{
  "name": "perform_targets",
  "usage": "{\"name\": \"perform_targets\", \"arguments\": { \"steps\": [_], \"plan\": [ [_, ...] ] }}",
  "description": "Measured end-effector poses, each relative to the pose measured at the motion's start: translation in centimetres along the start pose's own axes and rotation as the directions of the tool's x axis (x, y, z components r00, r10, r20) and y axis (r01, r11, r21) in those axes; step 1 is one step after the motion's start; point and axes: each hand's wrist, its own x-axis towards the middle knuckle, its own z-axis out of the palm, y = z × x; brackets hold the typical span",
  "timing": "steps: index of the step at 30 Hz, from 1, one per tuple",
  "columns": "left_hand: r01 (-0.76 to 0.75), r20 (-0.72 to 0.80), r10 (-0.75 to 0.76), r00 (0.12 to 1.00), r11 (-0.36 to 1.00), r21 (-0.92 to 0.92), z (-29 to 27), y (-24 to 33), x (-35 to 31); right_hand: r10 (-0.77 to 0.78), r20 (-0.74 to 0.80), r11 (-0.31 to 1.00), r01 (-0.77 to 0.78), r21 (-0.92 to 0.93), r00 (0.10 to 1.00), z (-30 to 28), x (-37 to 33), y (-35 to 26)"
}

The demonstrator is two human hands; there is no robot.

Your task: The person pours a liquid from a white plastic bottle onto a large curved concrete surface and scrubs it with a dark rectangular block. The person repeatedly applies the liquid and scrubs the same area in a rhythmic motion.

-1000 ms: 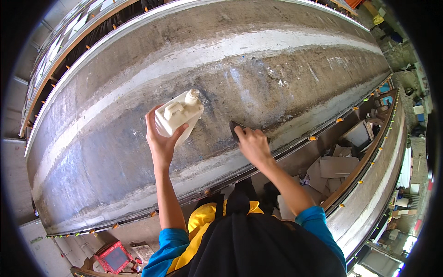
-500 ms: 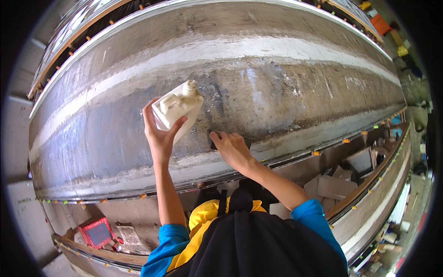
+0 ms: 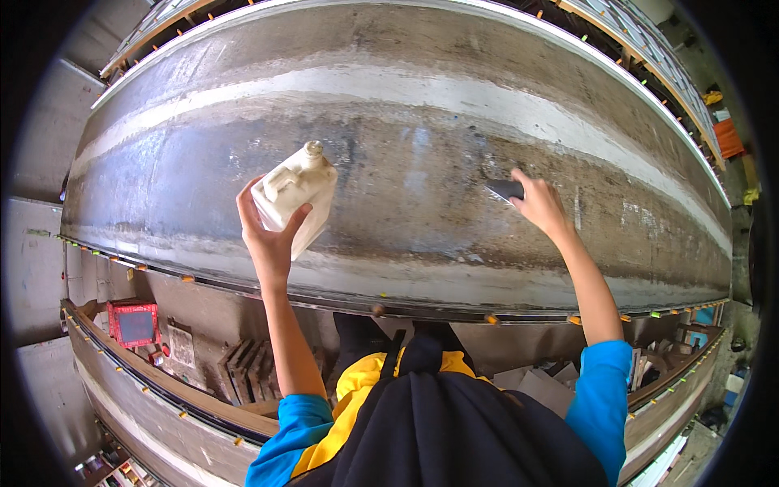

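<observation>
My left hand grips an off-white plastic jug from below and the side, thumb across its front. The jug is tilted over the long table, its neck pointing away from me; I cannot tell whether it is capped. Farther right, my right hand is closed on a dark scraper with a flat blade. The blade's edge is at the worn, stained tabletop, over a brown area with dark smears and scuffs. Whether it touches the surface is hard to see.
A pale strip runs along the table. Orange and green pegs line its near edge. Behind me, below the edge, lie a red-framed panel, stacked boards and cardboard. Another long table stands behind.
My right hand has moved right and away from me with the scraper, from near the table's front edge. The left hand still holds the jug, at nearly the same place in view.
</observation>
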Motion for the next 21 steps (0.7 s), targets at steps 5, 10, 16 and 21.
{"name": "perform_targets", "arguments": {
  "steps": [5,10,16,21],
  "plan": [
    [0.055,0.024,-0.052,0.998,0.992,-0.118,3.5,3.5,-2.8,-0.499,0.083,0.855,0.506,-0.11,0.862,3.7,-2.2,-1.4],
    [0.005,0.025,-0.005,1.0,1.0,-0.025,5.3,4.9,-3.6,-0.597,0.257,0.798,0.595,0.094,0.76,1.7,2.0,-1.7],
    [0.038,-0.008,-0.038,0.999,0.999,0.007,5.9,5.3,-3.7,-0.477,0.461,0.879,0.406,0.25,0.749,-0.1,8.9,-0.4],
    [0.073,-0.062,-0.072,0.996,0.997,0.016,4.6,4.2,-3.6,-0.384,0.311,0.915,0.313,0.254,0.87,-1.8,14.3,-1.5]
  ]
}}
